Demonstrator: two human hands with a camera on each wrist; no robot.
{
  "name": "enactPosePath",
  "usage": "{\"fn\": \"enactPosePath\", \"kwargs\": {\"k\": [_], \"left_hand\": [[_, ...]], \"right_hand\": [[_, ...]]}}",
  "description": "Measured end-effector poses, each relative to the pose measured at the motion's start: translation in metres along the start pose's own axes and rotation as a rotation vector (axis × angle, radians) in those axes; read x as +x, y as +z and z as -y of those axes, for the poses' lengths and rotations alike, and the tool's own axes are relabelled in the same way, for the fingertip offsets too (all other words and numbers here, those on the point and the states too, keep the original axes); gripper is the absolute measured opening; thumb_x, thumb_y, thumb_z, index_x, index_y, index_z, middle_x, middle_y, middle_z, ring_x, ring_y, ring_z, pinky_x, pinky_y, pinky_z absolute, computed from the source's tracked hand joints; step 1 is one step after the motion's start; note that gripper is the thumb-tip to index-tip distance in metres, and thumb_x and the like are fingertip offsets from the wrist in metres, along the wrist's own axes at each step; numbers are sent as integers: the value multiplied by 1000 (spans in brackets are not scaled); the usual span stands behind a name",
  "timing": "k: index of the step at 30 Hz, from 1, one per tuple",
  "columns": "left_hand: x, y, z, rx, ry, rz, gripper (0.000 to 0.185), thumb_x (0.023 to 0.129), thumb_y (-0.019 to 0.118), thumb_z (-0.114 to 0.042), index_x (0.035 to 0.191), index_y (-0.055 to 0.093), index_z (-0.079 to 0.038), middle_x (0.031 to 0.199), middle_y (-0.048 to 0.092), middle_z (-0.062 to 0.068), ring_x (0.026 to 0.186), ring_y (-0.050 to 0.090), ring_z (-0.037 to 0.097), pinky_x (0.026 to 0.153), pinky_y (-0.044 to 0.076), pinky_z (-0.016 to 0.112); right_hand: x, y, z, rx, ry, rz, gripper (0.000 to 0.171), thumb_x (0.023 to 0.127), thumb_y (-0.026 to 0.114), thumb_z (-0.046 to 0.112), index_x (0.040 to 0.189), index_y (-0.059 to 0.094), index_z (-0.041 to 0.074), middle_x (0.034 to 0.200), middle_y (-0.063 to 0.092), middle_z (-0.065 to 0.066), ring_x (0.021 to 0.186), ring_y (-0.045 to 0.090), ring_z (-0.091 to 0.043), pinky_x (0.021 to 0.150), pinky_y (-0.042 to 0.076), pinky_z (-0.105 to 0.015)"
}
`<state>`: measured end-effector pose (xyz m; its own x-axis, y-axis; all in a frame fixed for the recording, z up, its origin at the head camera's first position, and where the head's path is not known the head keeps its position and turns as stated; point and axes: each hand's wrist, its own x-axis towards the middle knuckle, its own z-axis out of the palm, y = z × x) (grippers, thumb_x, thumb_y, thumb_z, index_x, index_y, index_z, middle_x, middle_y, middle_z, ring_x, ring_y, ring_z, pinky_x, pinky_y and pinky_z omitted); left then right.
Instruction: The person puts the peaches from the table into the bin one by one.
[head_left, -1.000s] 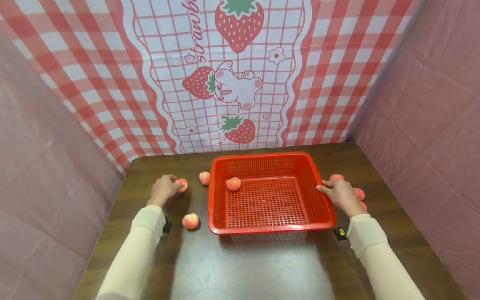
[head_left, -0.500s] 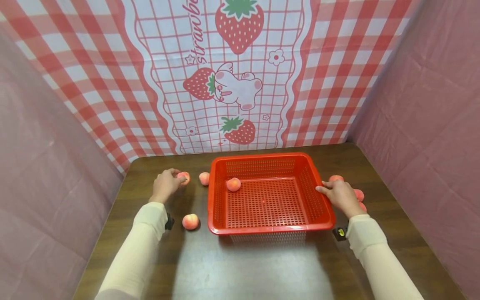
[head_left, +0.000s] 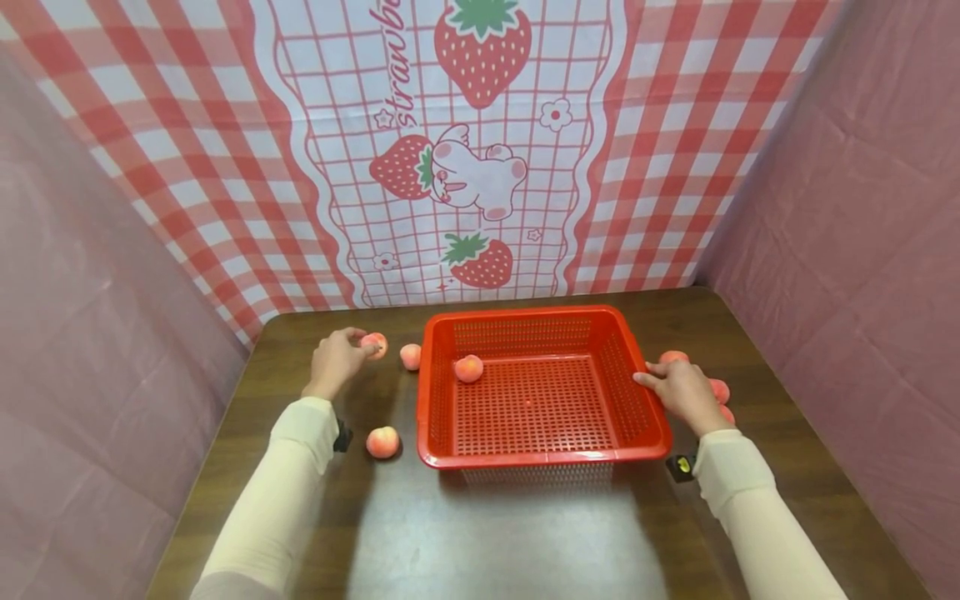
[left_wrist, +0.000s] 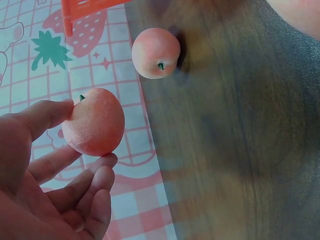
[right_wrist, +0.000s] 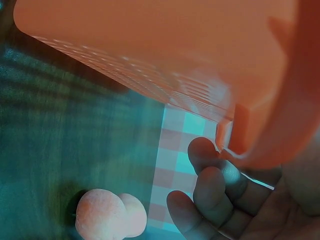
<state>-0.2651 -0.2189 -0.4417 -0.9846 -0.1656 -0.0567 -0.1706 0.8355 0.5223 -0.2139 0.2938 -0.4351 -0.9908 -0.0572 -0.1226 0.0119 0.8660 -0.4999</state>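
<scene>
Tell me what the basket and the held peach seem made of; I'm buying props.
Basket: glossy red moulded plastic, going by its perforated grid walls and shine. Peach in the left hand: matte, evenly textured, probably foam or plastic, not real fruit.

A pink-orange peach (head_left: 372,343) is seen, a bright red mesh basket (head_left: 542,454), a dark brown wood-grain table (head_left: 480,533), cream sleeves (head_left: 288,483), and a red-and-white checked strawberry backdrop (head_left: 465,150).

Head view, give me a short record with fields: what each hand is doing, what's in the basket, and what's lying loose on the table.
left hand: pinches a peach above the table
right hand: rests on the basket's right rim
basket: red, holds one peach
loose left of basket: two peaches
loose right of basket: peaches partly hidden by the right hand
table: dark wood
</scene>
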Motion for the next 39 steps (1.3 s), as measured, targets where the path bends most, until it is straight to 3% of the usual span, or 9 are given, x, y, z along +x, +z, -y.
{"fn": "enactPosePath", "kwargs": {"k": [18, 23, 39], "left_hand": [[4, -8, -11, -22, 15, -50, 46, 91, 64, -38, 128, 61, -12, 125, 64, 22, 109, 61, 46, 87, 47, 54], [4, -9, -15, -28, 28, -55, 45, 91, 65, -38, 127, 62, -11, 123, 66, 19, 110, 60, 45, 88, 47, 53], [5, -13, -40, -57, 87, -72, 47, 89, 66, -41, 126, 64, -12, 118, 71, 12, 109, 63, 39, 91, 47, 52]], "right_hand": [[0, -1, 1, 20, 5, 12, 55, 94, 63, 29, 129, 53, -12, 82, 72, -20, 60, 55, -17, 57, 44, -29], [-1, -1, 2, 7, -7, 3, 54, 94, 63, 29, 128, 54, -12, 89, 72, -24, 63, 57, -19, 59, 45, -32], [-1, -1, 1, 10, 2, 16, 56, 95, 63, 30, 130, 52, -12, 87, 72, -23, 62, 56, -18, 59, 45, -31]]}}
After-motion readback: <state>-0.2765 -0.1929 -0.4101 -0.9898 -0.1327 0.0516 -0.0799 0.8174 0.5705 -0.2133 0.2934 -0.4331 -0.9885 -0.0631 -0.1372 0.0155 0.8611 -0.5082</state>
